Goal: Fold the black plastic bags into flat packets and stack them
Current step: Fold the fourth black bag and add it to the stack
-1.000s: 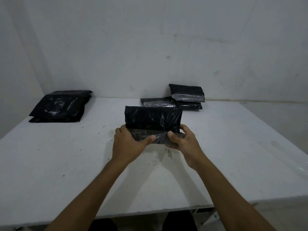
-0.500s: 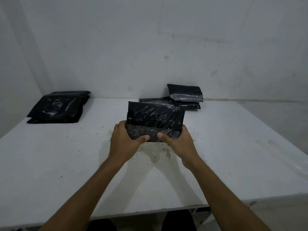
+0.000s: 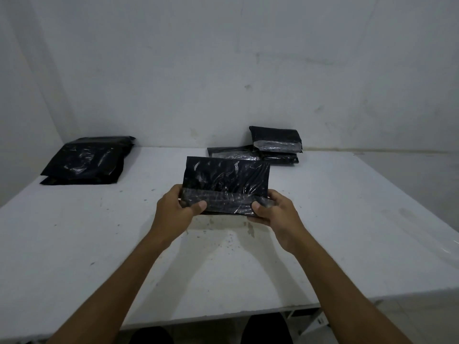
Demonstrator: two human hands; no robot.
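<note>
Both hands' fingers hidden behind packet (image 3: 226,184); stack (image 3: 275,145) partly blocked.

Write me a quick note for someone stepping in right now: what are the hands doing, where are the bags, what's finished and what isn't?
Left hand and right hand each grip a near corner of the folded black packet, held above the white table, thumbs on its glossy flap.
Done: finished packets lie piled at the back of the table by the wall.
Left: set this packet on that pile, then fold the unfolded black bags lying at the far left.
</note>
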